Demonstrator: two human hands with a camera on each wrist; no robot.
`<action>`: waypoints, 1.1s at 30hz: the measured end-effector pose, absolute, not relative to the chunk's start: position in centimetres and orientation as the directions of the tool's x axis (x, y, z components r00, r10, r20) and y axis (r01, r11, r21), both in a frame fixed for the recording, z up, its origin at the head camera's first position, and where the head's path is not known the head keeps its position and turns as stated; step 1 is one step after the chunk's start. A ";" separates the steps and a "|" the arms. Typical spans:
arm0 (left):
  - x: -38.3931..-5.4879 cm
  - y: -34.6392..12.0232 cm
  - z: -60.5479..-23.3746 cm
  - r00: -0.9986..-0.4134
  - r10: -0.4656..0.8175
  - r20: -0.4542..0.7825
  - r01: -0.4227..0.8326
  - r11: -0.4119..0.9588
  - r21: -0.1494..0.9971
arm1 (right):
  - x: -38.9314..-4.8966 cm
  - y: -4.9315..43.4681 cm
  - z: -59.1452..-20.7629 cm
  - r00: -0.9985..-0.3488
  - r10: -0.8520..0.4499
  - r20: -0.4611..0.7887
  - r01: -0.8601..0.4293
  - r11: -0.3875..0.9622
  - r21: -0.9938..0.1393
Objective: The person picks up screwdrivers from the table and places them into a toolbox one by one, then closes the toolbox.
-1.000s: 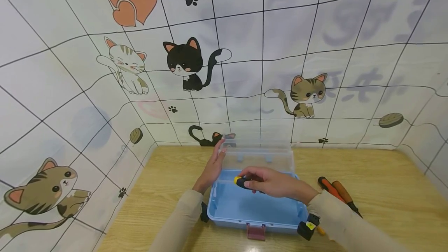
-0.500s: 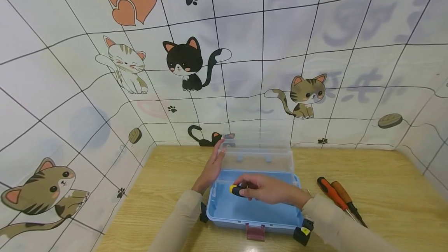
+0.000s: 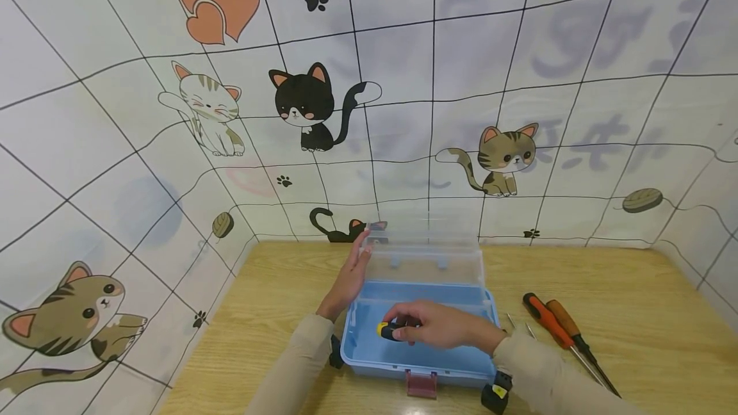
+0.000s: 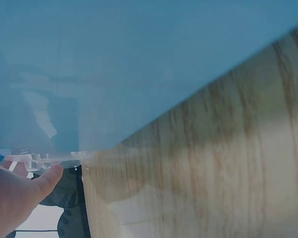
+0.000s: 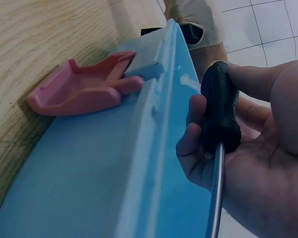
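A light-blue toolbox stands on the table with its clear lid raised at the back. My left hand holds the lid's left edge, the thumb on the near side in the left wrist view. Over the inside of the box, my right hand grips a screwdriver by its black and yellow handle. The right wrist view shows the screwdriver's metal shaft running down from the fingers; its tip lies outside that view. A pink latch hangs folded down on the box front.
Right of the box lie an orange-and-black screwdriver and a brown-handled one. Two thin metal shafts poke out beside the right sleeve, their other ends hidden. A cat-patterned sheet rises behind the wooden table.
My right hand has moved toward the box's front and slightly left, carrying the screwdriver. The sleeve's shift uncovers more of the tools on the right. My left hand stays on the lid.
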State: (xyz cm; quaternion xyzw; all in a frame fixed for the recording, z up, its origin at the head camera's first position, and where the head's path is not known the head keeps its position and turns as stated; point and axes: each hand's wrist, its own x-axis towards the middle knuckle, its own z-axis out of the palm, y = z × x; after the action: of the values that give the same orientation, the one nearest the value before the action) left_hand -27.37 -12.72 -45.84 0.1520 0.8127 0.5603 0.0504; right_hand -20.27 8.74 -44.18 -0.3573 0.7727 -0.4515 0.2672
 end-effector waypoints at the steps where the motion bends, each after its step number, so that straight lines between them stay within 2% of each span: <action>1: -27.3 -12.7 -45.8 -0.949 0.302 0.085 0.188 0.329 0.925 | -20.2 8.7 -44.4 -0.600 -0.794 -0.095 -0.303 0.336 -0.892; 13: -28.2 -12.7 -46.7 -0.948 0.303 0.101 0.196 0.300 0.934 | -20.1 8.7 -46.3 -0.602 -0.783 -0.157 -0.219 0.350 -0.911; 20: -29.4 -12.8 -48.9 -0.958 0.258 0.125 0.206 0.314 0.927 | -19.9 8.6 -47.0 -0.612 -0.768 -0.189 -0.237 0.406 -0.882; 28: -29.5 -12.9 -49.2 -0.956 0.256 0.143 0.224 0.319 0.921 | -19.9 8.6 -47.6 -0.617 -0.755 -0.220 -0.212 0.429 -0.878; 33: -29.5 -13.0 -49.2 -0.957 0.273 0.103 0.187 0.304 0.934 | -19.7 8.6 -48.1 -0.623 -0.749 -0.225 -0.235 0.454 -0.859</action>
State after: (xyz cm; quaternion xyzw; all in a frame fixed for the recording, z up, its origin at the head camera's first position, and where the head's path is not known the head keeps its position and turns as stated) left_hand -29.53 -13.04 -49.17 0.1426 0.8067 0.5723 0.0372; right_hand -19.74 8.65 -48.08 -0.3090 0.7964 -0.4211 0.3049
